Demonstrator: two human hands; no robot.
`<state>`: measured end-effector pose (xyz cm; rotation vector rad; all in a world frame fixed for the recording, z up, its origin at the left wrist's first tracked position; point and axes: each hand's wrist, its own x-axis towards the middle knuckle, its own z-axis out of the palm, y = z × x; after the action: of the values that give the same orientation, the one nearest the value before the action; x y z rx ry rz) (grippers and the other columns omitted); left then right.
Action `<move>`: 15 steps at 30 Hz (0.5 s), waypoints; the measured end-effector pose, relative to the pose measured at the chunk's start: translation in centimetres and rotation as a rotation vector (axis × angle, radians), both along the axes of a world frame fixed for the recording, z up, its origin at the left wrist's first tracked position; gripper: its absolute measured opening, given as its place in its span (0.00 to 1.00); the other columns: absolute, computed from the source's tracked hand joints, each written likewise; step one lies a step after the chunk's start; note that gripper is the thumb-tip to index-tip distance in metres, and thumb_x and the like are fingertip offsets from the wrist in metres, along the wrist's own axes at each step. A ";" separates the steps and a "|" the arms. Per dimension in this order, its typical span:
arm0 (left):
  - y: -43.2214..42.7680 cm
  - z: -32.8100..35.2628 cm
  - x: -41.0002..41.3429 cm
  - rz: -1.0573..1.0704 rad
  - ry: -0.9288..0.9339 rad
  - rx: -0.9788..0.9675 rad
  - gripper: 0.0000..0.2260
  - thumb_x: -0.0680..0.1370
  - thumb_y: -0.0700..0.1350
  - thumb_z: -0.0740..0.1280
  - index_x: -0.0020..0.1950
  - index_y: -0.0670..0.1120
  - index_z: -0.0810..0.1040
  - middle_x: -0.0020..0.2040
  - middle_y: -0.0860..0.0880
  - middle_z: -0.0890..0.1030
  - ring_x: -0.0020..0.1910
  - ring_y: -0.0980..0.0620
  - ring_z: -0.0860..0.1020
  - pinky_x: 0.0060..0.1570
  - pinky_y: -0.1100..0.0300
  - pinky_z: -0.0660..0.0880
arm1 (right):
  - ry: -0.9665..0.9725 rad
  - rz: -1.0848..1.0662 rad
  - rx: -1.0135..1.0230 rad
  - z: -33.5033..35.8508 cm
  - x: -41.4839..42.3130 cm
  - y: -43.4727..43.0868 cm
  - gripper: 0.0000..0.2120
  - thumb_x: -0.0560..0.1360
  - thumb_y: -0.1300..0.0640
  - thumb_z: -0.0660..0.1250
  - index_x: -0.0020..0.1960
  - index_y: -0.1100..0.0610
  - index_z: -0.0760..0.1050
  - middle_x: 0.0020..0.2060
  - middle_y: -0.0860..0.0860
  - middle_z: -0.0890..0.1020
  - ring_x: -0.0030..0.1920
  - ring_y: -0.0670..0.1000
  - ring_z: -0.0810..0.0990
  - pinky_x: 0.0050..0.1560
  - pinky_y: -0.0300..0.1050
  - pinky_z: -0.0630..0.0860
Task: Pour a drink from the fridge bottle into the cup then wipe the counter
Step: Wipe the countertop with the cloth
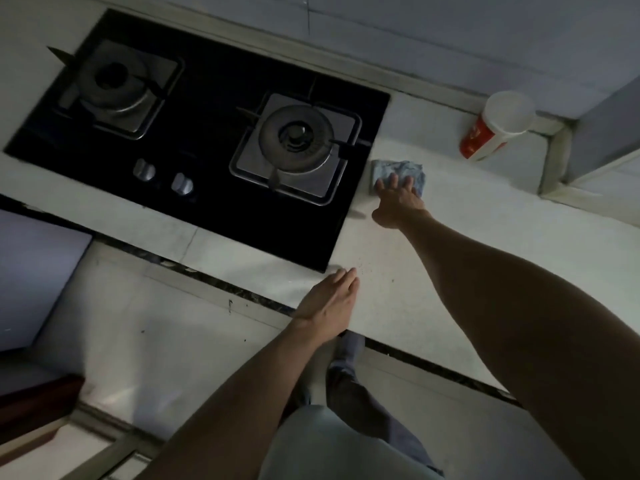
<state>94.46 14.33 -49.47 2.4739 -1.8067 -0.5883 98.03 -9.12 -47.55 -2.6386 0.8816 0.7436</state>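
Right hand (398,199) flat, fingers spread, pressing cloth (390,168) on worktop (450,271), just beside hob (214,188) right edge. Left hand (329,299) flat, holding nothing, at front edge. Cup (495,126) upright in back corner, bare worktop between.

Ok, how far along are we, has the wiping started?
Pouring looks done: the cup stands at the back of the counter, no bottle is in view, and the cup's contents are hidden. Wiping is in hand: the right hand presses the cloth flat beside the hob. The left hand rests at the counter edge. How much wiping is left is unclear.
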 end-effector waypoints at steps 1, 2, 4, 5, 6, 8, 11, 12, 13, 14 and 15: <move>-0.5 0.1 -0.3 0.000 -0.002 0.006 0.25 0.79 0.38 0.57 0.76 0.34 0.61 0.76 0.37 0.62 0.75 0.41 0.62 0.74 0.48 0.61 | -0.004 0.000 0.002 0.1 0.3 -0.5 0.37 0.75 0.55 0.63 0.80 0.52 0.49 0.79 0.55 0.46 0.77 0.66 0.41 0.76 0.62 0.50; -1.0 0.1 -0.6 0.000 -0.002 0.011 0.24 0.79 0.39 0.57 0.75 0.33 0.62 0.76 0.37 0.62 0.75 0.41 0.62 0.75 0.48 0.61 | -0.011 0.007 0.001 0.1 0.4 -0.9 0.37 0.75 0.56 0.63 0.80 0.52 0.50 0.79 0.55 0.47 0.77 0.66 0.41 0.76 0.62 0.50; -1.7 0.1 -0.9 0.018 0.013 0.032 0.21 0.78 0.39 0.59 0.71 0.35 0.68 0.74 0.37 0.65 0.73 0.42 0.65 0.72 0.50 0.65 | -0.037 0.027 0.004 0.1 0.1 -1.7 0.37 0.74 0.57 0.63 0.79 0.51 0.51 0.79 0.54 0.48 0.77 0.65 0.43 0.76 0.61 0.52; -1.9 0.1 -1.0 0.050 0.026 0.046 0.19 0.78 0.40 0.59 0.68 0.36 0.71 0.72 0.38 0.66 0.71 0.44 0.67 0.69 0.51 0.69 | -0.060 0.036 0.003 0.0 -0.3 -2.0 0.37 0.74 0.58 0.64 0.79 0.51 0.52 0.79 0.54 0.49 0.77 0.64 0.43 0.76 0.60 0.53; -2.0 0.0 -1.0 0.080 0.034 0.052 0.17 0.78 0.40 0.60 0.66 0.37 0.73 0.71 0.39 0.67 0.69 0.45 0.68 0.66 0.52 0.72 | -0.090 0.049 -0.003 -0.1 -0.6 -2.2 0.37 0.74 0.58 0.64 0.79 0.50 0.52 0.79 0.53 0.49 0.78 0.63 0.43 0.76 0.60 0.53; -2.3 -0.2 -1.0 0.079 0.063 0.064 0.14 0.78 0.40 0.60 0.62 0.37 0.75 0.69 0.40 0.69 0.68 0.45 0.69 0.64 0.52 0.74 | -0.125 0.072 -0.004 -0.2 -1.4 -2.6 0.37 0.74 0.59 0.65 0.79 0.49 0.52 0.79 0.52 0.50 0.78 0.62 0.43 0.76 0.58 0.53; -2.3 -0.1 -0.7 0.057 0.068 0.091 0.14 0.78 0.40 0.60 0.62 0.37 0.75 0.68 0.40 0.70 0.68 0.45 0.69 0.65 0.52 0.73 | -0.137 0.050 -0.011 -0.5 -2.9 -2.8 0.38 0.74 0.58 0.66 0.79 0.50 0.52 0.79 0.52 0.50 0.78 0.62 0.44 0.76 0.58 0.53; -2.3 0.1 -0.7 0.058 0.078 0.090 0.15 0.79 0.40 0.60 0.63 0.37 0.75 0.69 0.40 0.69 0.69 0.45 0.68 0.66 0.52 0.72 | -0.131 0.033 -0.010 -0.4 -3.6 -2.9 0.38 0.74 0.58 0.66 0.79 0.50 0.52 0.79 0.52 0.50 0.78 0.62 0.44 0.76 0.58 0.53; -2.3 0.3 -0.6 0.061 0.093 0.088 0.15 0.79 0.40 0.60 0.65 0.37 0.74 0.71 0.40 0.67 0.70 0.45 0.67 0.68 0.52 0.71 | -0.123 0.015 -0.004 -0.3 -4.4 -3.0 0.38 0.74 0.57 0.66 0.79 0.50 0.51 0.79 0.52 0.50 0.78 0.62 0.44 0.76 0.59 0.52; -2.2 0.5 -0.6 0.078 0.114 0.089 0.17 0.79 0.40 0.61 0.67 0.37 0.72 0.73 0.41 0.66 0.72 0.46 0.66 0.68 0.52 0.70 | -0.115 -0.006 0.003 -0.3 -5.2 -2.9 0.39 0.75 0.57 0.66 0.79 0.50 0.50 0.79 0.53 0.49 0.78 0.62 0.43 0.76 0.59 0.52; -2.1 0.6 -0.6 0.095 0.131 0.090 0.18 0.79 0.39 0.61 0.69 0.38 0.71 0.74 0.42 0.64 0.73 0.47 0.66 0.69 0.52 0.70 | -0.113 -0.034 0.008 -0.3 -6.2 -2.5 0.39 0.75 0.57 0.66 0.80 0.50 0.50 0.79 0.53 0.49 0.78 0.62 0.43 0.76 0.60 0.52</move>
<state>93.87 12.24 -48.88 2.4948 -1.6409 -0.8216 91.85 -11.61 -47.82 -2.6222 0.8878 0.5818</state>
